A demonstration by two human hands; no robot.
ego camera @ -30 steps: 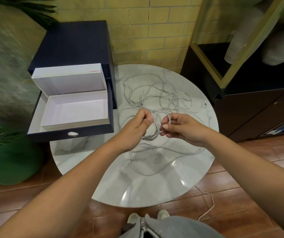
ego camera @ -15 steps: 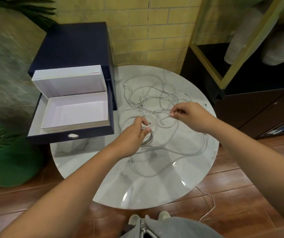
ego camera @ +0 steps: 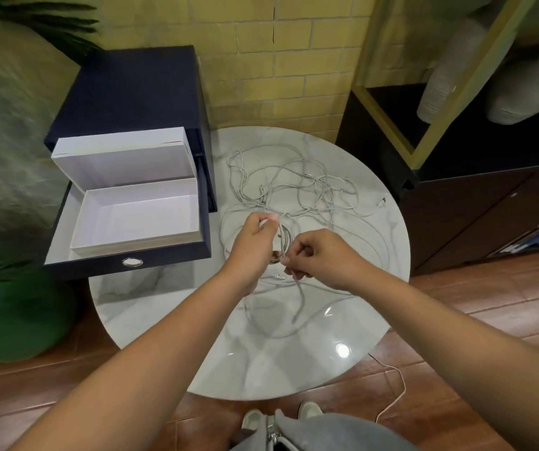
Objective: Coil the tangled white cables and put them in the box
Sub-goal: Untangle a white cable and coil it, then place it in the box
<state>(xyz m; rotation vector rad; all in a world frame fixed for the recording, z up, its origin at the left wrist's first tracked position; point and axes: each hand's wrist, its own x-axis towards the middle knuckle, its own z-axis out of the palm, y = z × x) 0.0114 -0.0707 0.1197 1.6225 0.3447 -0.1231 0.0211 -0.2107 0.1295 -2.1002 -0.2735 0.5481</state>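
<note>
A tangle of thin white cables (ego camera: 307,187) lies on the round marble table (ego camera: 294,362). Above the table's middle, my left hand (ego camera: 255,242) grips a small coil of white cable (ego camera: 283,237). My right hand (ego camera: 320,255) pinches the same cable just below the coil, and a loose end (ego camera: 299,301) hangs down from it. The open white box (ego camera: 138,216) sits in a pulled-out dark blue drawer (ego camera: 125,263) to the left, its lid standing up behind it. The box holds nothing.
The dark blue drawer cabinet (ego camera: 138,92) stands against the yellow brick wall. A dark cabinet (ego camera: 476,203) with a yellow frame is at the right. A green pot (ego camera: 17,320) sits at the left. Another thin cable (ego camera: 392,395) trails on the wooden floor.
My right hand came back from the far right toward my left hand and now pinches the cable under the coil. My left hand lifted slightly with the coil.
</note>
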